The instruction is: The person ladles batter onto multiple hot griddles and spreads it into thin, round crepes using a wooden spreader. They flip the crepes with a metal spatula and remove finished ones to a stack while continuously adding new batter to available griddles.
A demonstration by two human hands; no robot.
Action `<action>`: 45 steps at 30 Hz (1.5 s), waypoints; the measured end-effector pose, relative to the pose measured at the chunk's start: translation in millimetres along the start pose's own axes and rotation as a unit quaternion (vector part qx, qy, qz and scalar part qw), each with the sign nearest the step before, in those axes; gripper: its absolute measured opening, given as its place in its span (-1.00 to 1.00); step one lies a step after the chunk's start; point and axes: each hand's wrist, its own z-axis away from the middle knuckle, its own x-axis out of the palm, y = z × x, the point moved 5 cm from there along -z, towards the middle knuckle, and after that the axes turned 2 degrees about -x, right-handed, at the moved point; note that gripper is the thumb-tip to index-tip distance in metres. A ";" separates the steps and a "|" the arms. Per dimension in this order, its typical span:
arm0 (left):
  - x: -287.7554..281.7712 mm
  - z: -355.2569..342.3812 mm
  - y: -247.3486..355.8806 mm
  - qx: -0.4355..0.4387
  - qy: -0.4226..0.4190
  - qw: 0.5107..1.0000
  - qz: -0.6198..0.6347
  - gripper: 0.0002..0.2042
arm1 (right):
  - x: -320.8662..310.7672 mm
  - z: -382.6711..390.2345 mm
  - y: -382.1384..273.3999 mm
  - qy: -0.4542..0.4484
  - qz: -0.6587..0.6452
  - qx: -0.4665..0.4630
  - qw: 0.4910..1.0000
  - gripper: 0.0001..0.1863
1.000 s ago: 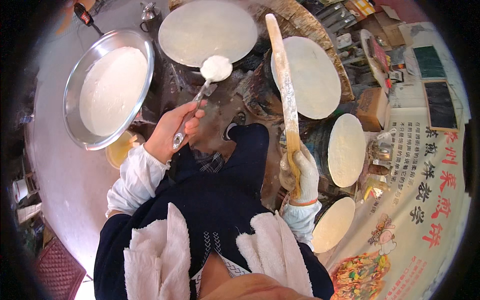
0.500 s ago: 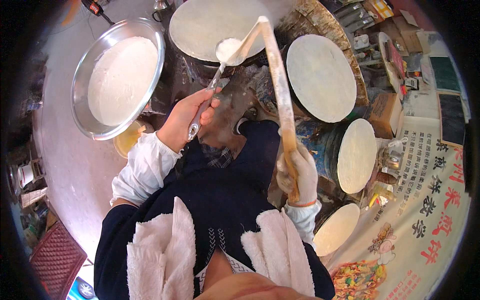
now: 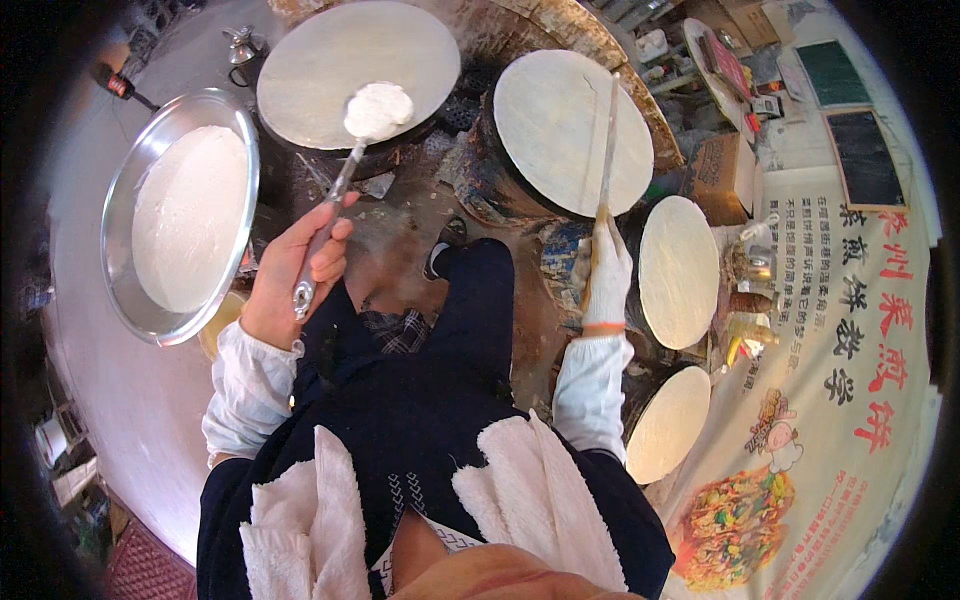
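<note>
Over the near edge of the left round griddle (image 3: 350,48), a ladle (image 3: 333,200) heaped with white batter (image 3: 380,108) is held by the bare left hand (image 3: 290,270), its fingers wrapped round the handle. The gloved right hand (image 3: 608,268) is closed on the lower end of a long wooden tool (image 3: 608,150), whose shaft crosses the right-hand side of the next round griddle (image 3: 548,125); whether it touches that pale top cannot be told. Half a second ago the tool's far end was right by the ladle, near the left griddle's right edge; it has since swung away rightward, and the ladle remains full. So the two tools now appear over separate griddles, the scooped batter unspent. A wide metal bowl (image 3: 120,255) of batter stands beyond the left griddle's left edge.
</note>
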 end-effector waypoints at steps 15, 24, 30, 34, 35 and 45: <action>-10.5 -10.1 1.5 -0.015 0.018 1.000 0.013 -0.64 | 5.6 -82.8 30.7 0.054 0.482 -0.240 0.841 -0.44; -7.8 -9.3 0.8 -0.013 0.004 1.000 0.004 -0.63 | 27.9 -104.8 0.6 0.033 0.598 -0.183 0.780 -0.44; -3.9 -2.4 -0.6 -0.001 0.014 1.000 -0.012 -0.61 | 21.0 -102.5 -7.7 0.034 0.650 -0.160 0.742 -0.46; -6.4 1.0 0.1 -0.001 0.011 1.000 -0.005 -0.61 | -13.8 -83.4 2.8 0.041 0.665 -0.104 0.739 -0.42; -6.4 1.8 0.2 0.000 0.010 1.000 -0.004 -0.61 | -26.0 -82.1 8.9 0.043 0.663 -0.091 0.742 -0.40; -4.2 2.1 2.5 -0.011 -0.009 1.000 0.021 -0.62 | 22.1 -83.0 -4.5 0.042 0.633 -0.155 0.757 -0.43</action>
